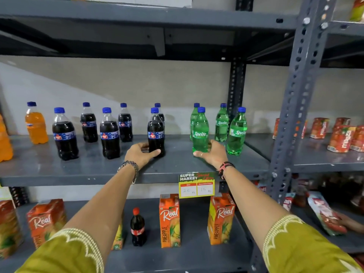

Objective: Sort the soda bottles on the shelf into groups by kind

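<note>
On the grey middle shelf [98, 170] stand several dark cola bottles with blue caps, an orange soda bottle [36, 125] at the left, and several green Sprite bottles at the right. My left hand [140, 153] wraps the base of one cola bottle [156, 133] near the shelf's middle; another cola stands right behind it. My right hand [211, 154] grips the base of the front Sprite bottle [200, 133]. Both bottles stand upright on the shelf. A second orange bottle [5, 142] is cut off at the far left edge.
A price tag [196, 185] hangs from the shelf's front edge. Below stand orange juice cartons [169, 220] and a small red-capped cola bottle [137, 227]. A slotted steel upright [295, 99] divides off the right bay, which holds red juice packs [341, 138]. The upper shelf [137, 18] hangs overhead.
</note>
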The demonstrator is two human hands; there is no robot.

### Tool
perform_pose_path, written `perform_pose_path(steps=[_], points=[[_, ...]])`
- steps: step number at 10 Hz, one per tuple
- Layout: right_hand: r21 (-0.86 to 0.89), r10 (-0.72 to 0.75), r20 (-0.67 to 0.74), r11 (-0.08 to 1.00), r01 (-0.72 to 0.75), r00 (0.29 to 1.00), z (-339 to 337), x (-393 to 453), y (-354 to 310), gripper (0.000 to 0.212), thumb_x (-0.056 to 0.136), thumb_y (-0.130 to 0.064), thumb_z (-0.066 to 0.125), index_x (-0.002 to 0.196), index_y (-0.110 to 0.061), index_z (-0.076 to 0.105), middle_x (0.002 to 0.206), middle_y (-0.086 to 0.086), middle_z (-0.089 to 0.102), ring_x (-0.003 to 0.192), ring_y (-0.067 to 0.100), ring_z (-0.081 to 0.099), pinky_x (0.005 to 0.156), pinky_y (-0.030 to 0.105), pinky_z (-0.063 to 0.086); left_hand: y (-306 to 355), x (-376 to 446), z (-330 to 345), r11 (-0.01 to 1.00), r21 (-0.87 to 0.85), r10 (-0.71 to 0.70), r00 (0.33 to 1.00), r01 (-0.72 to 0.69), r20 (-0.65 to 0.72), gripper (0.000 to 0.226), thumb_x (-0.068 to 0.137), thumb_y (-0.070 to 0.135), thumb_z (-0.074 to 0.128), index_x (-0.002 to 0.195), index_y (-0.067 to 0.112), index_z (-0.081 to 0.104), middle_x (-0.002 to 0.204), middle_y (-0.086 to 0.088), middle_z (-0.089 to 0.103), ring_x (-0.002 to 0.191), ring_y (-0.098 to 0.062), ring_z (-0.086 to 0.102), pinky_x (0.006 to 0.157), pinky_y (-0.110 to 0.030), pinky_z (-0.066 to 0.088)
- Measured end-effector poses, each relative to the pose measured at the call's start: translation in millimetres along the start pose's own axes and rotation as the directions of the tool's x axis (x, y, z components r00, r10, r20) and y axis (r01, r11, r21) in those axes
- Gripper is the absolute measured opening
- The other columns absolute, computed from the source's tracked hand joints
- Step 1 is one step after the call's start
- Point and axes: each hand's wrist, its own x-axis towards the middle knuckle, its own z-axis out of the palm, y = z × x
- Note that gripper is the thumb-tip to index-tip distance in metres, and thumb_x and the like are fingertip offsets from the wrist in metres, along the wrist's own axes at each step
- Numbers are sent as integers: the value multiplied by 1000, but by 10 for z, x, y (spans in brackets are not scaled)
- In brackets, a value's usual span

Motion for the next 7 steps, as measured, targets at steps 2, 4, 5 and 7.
perform_pose_path(steps=[2, 4, 5, 7], points=[[-17, 69, -13, 997, -69, 998, -55, 67, 106, 66, 57, -34, 85, 113, -11, 59, 114, 4, 68, 102, 20, 63, 92, 30, 47, 15, -59, -3, 996, 88, 27, 999, -25, -25, 56, 70, 38, 74, 118, 14, 58, 115, -6, 66, 102, -19, 61, 93, -33, 44], [13, 64, -27, 998, -63, 998, -27, 116, 157, 70, 54, -34, 87, 114, -11, 59, 113, 4, 68, 99, 18, 65, 93, 32, 49, 15, -50, 3, 995, 95, 39, 999, -35, -37, 57, 70, 37, 74, 120, 16, 57, 116, -6, 66, 103, -18, 61, 93, -33, 45], [17, 59, -28, 998, -58, 998, -23, 113, 174, 63, 56, -30, 86, 110, -11, 60, 109, 4, 69, 96, 19, 65, 90, 30, 50, 3, -32, -12, 995, 95, 24, 999, -22, -23, 58, 70, 37, 74, 121, 16, 56, 118, -6, 65, 104, -19, 61, 93, -33, 45], [-13, -26, -102, 1000, 25, 994, -38, -18, 86, 69, 72, -39, 74, 127, -8, 47, 127, 11, 59, 119, 28, 54, 98, 37, 44, 39, -136, 19, 985, 146, 109, 989, -94, -96, 70, 77, 41, 66, 135, 12, 39, 137, -9, 50, 123, -24, 48, 102, -36, 39]])
